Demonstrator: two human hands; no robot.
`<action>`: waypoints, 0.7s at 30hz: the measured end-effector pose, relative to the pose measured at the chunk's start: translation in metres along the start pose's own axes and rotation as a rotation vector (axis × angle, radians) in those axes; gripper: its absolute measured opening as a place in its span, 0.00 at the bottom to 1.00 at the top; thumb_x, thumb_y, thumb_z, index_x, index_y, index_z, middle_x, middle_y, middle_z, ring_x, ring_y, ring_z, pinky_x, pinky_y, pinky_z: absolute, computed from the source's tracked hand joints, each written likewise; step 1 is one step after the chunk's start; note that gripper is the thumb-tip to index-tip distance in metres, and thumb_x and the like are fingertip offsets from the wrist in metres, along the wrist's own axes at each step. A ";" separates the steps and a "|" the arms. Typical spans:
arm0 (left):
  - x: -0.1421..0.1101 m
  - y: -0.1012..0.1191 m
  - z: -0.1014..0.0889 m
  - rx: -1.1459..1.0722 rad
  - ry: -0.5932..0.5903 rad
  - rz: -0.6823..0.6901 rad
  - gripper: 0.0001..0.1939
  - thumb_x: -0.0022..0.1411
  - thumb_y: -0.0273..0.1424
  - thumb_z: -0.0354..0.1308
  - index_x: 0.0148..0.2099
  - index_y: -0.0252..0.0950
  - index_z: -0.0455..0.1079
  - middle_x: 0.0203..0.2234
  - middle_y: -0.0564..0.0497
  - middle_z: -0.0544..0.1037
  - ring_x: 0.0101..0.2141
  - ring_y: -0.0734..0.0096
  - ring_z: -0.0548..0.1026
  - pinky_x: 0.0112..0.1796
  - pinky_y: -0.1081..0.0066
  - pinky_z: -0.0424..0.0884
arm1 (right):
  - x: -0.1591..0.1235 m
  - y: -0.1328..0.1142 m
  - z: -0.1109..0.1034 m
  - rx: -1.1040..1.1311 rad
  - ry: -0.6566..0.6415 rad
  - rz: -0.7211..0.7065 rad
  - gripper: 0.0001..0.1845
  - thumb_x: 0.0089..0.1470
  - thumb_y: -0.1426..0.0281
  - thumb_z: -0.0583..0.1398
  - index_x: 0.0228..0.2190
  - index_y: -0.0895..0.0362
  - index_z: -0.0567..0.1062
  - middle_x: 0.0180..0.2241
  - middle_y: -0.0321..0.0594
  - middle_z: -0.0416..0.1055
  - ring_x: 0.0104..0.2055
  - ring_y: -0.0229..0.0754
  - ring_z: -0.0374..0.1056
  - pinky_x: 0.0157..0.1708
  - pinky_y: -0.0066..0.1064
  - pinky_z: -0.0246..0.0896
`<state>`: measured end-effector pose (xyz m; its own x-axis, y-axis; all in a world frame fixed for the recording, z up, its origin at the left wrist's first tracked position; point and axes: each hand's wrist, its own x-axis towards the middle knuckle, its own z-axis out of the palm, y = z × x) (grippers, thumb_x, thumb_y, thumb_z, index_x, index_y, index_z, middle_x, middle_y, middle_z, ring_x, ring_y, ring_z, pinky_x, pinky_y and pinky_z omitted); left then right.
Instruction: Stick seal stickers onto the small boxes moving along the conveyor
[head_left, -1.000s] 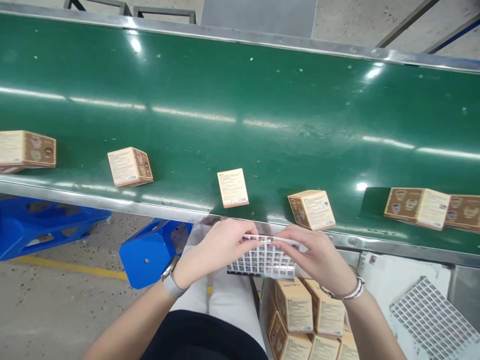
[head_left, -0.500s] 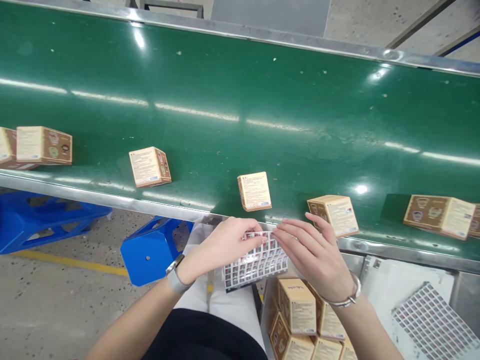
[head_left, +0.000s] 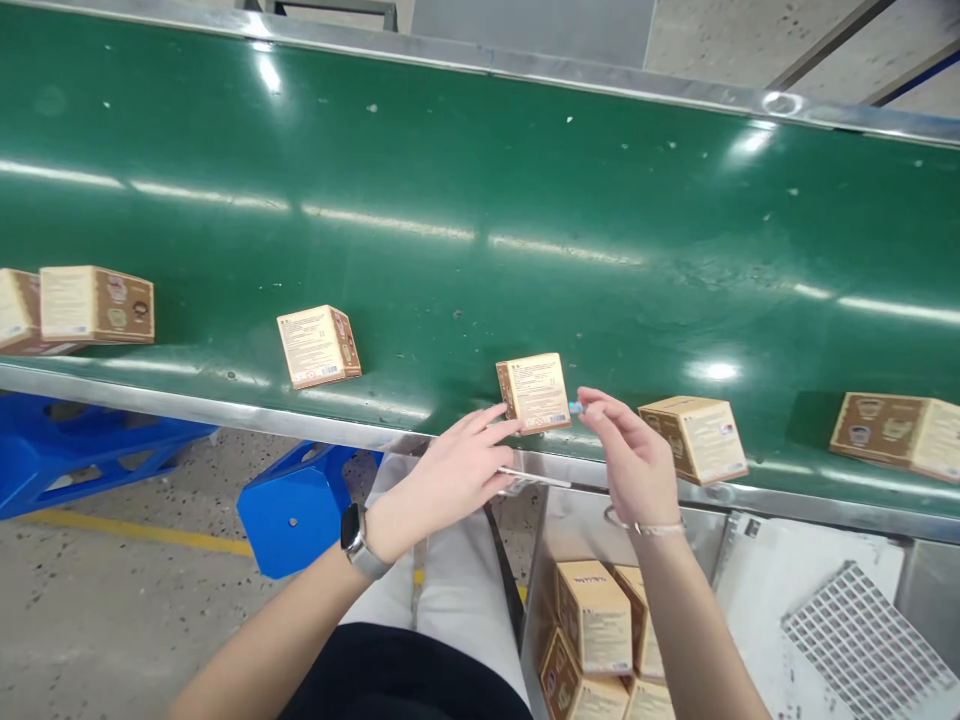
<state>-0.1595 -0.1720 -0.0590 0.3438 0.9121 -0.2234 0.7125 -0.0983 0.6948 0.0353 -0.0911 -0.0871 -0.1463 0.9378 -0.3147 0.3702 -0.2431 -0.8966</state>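
A small cardboard box (head_left: 537,388), cream and brown with printed text, lies on the green conveyor belt in front of me. My left hand (head_left: 465,460) grips a sticker sheet (head_left: 541,480), which now shows only as a thin edge below the fingers. Two of its outstretched fingers rest at the box's lower left corner. In my right hand (head_left: 639,465) a small bluish sticker (head_left: 576,408) is pinched between thumb and forefinger, close to the right side of the box. Another box (head_left: 709,440) lies just right of that hand.
More boxes (head_left: 319,345) are spaced along the belt (head_left: 420,150). A metal tray below the belt holds several stacked boxes (head_left: 600,620). Another sticker sheet (head_left: 862,640) lies on white paper at lower right. Blue stools (head_left: 292,515) stand at left.
The sticker sheet has tipped from face-up to edge-on in my left hand. My right hand has left the sheet with a small sticker. The boxes have shifted slightly right.
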 end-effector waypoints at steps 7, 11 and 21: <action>0.035 0.001 0.030 0.240 -0.113 0.162 0.04 0.64 0.25 0.58 0.36 0.34 0.74 0.67 0.46 0.57 0.68 0.56 0.52 0.65 0.53 0.51 | 0.036 0.035 0.016 0.187 0.171 0.134 0.19 0.43 0.53 0.66 0.27 0.57 0.76 0.45 0.50 0.77 0.45 0.50 0.74 0.45 0.45 0.70; 0.042 0.001 0.031 0.233 -0.140 0.156 0.04 0.65 0.26 0.57 0.38 0.35 0.74 0.67 0.49 0.59 0.68 0.61 0.52 0.65 0.54 0.53 | 0.036 0.039 0.010 0.132 0.192 0.098 0.20 0.43 0.52 0.66 0.27 0.56 0.76 0.43 0.48 0.77 0.45 0.49 0.73 0.46 0.45 0.69; 0.053 0.014 0.034 0.160 -0.143 0.150 0.05 0.63 0.24 0.57 0.36 0.36 0.74 0.67 0.49 0.58 0.68 0.63 0.52 0.64 0.56 0.54 | 0.037 0.038 -0.004 -0.030 0.271 -0.008 0.18 0.47 0.54 0.64 0.28 0.56 0.74 0.40 0.48 0.76 0.42 0.47 0.73 0.42 0.42 0.70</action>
<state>-0.1108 -0.1385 -0.0842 0.5280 0.8179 -0.2286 0.7307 -0.3004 0.6131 0.0478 -0.0650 -0.1311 0.1000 0.9728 -0.2090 0.3973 -0.2316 -0.8880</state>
